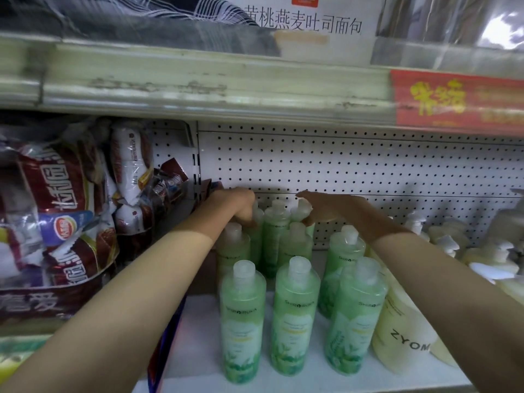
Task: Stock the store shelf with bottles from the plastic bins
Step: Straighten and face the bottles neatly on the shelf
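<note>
Front of the white shelf [198,353] first: three front-row green bottles [295,316] stand upright, labels out, the brand reading roughly SHIROIRUKA, and just beside them on the right is a cream bottle [402,330] marked ZYOM (the rest is behind the forearm). A second row of green bottles [344,259] stands behind, so the block is already filling up nicely. Now to the back, where the action is: the left hand [241,205] has its fingers curled down over the top of the back-left bottle [256,219], and the right hand [326,208] is wrapped around the cap of the back-right bottle [303,208], both bottles upright by the pegboard [340,165]. I'd judge these are being seated in the rear row. Bare shelf remains between the green block and the pump bottles [448,239], and the bins are out of view, so what's left is unknown. Left, snack bags [56,208]; above, a red tag [453,100] and a box [303,21] printed 黄桃燕麦吐司面包
</note>
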Demonstrator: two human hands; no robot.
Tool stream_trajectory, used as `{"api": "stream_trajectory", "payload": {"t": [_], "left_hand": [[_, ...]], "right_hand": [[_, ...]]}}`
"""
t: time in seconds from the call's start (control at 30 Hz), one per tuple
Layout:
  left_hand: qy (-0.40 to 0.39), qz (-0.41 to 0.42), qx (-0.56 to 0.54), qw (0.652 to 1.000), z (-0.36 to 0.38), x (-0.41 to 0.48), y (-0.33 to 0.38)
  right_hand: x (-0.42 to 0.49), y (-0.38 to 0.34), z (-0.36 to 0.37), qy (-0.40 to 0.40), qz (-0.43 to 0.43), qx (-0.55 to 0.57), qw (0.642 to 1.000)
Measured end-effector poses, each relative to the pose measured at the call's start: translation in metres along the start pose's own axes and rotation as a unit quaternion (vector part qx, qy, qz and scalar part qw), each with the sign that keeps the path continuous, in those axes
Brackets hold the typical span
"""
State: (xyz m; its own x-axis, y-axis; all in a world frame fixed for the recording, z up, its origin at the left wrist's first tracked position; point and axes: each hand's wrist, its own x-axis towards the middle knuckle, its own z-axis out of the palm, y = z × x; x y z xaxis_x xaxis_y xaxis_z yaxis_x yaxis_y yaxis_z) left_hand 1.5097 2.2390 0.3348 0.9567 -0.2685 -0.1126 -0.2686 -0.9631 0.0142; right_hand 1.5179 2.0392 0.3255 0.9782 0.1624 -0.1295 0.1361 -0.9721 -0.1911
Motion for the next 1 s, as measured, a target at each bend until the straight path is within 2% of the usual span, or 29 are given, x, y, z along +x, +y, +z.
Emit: {"api": "stream_trajectory", "payload": {"t": [0.13, 0.2, 0.3, 0.4, 0.47, 0.6, 0.77, 1.0], "left_hand": [[0.018, 0.051, -0.022, 0.998, -0.016, -0.029, 0.001], [-0.008, 0.092, -0.060, 0.994, -0.023, -0.048, -0.002], [-0.066, 0.106, -0.035, 0.992, -0.024, -0.072, -0.003], [-0.088, 0.097, 0.038, 0.991, -0.016, -0.083, 0.001], [-0.076, 0.092, 0.075, 0.990, -0.011, -0.085, 0.001], [-0.044, 0.084, 0.078, 0.992, -0.001, -0.081, -0.007], [0.031, 0.115, 0.031, 0.992, 0.013, -0.074, -0.007], [0.080, 0.129, -0.012, 0.988, 0.022, -0.060, -0.006]], "right_hand": [[-0.020, -0.011, -0.015, 0.056, -0.053, -0.005, 0.997], [-0.034, -0.022, -0.023, 0.055, -0.088, 0.000, 0.995], [-0.058, -0.040, -0.026, 0.012, -0.129, -0.001, 0.992], [-0.081, -0.052, -0.023, -0.076, -0.150, 0.042, 0.985], [-0.089, -0.052, -0.020, -0.101, -0.146, 0.027, 0.984], [-0.086, -0.043, -0.006, -0.074, -0.121, -0.078, 0.987], [-0.082, -0.042, 0.012, -0.004, -0.141, -0.101, 0.985], [-0.068, -0.044, 0.020, 0.044, -0.158, -0.087, 0.983]]}}
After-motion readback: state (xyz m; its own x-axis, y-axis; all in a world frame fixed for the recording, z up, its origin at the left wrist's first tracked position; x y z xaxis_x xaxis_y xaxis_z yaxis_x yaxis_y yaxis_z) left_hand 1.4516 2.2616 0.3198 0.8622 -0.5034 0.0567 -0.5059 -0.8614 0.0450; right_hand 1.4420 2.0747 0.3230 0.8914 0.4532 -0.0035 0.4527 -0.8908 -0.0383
